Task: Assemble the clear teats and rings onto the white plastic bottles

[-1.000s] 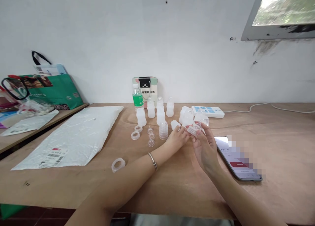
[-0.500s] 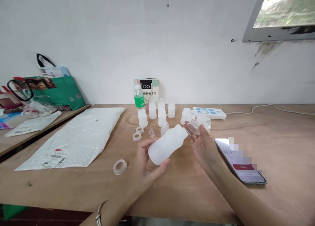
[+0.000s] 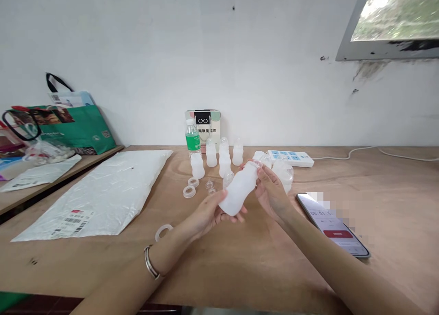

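My left hand grips a white baby bottle near its base; the bottle is tilted with its neck up to the right. At the neck, the fingers of my right hand are closed around a clear plastic cap, which sits against the bottle's mouth. Whether it is seated there is hidden by the fingers. Behind and left lie clear nipples and loose collar rings. Another ring is partly covered by my left forearm. Clear domed covers stand beyond my right hand.
Several white bottles stand at the back, beside a green-labelled water bottle and a paper bag. A power strip and a phone are to the right. A white mailing bag covers the left side.
My right hand has brought the clear cap onto the bottle's mouth, where it was held apart before. My left hand has shifted right and up with the bottle, turning its grip.
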Demonstrator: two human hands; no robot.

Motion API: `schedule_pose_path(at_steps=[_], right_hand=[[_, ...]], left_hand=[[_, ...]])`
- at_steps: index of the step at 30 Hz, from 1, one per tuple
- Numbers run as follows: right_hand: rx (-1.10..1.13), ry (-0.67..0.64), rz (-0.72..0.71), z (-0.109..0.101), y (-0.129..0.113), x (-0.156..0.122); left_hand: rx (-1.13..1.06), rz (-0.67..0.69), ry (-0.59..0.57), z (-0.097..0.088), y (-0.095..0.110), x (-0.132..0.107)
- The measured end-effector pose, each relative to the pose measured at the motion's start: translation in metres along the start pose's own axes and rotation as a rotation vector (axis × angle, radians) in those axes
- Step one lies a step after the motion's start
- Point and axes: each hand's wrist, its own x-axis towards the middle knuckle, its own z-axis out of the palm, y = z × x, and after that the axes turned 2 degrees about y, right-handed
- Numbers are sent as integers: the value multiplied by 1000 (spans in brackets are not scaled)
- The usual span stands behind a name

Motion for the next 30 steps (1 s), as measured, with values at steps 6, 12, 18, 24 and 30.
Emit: schedule_pose_path(at_steps=[6, 12, 18, 24, 30], right_hand=[[-13, 61, -50, 8, 9, -7], [-82, 228, -83, 21, 13, -12], [-79, 97, -14, 14, 14, -17], [-54, 109, -59, 7, 8, -12], [-29, 30, 1, 6, 7, -11]], left_hand=[[301, 248, 162, -10, -9, -2], [773, 513, 367, 4, -28, -8], [629, 411, 419, 4, -33, -7], [588, 374, 317, 4, -28, -14], [458, 355, 277, 5, -23, -16]])
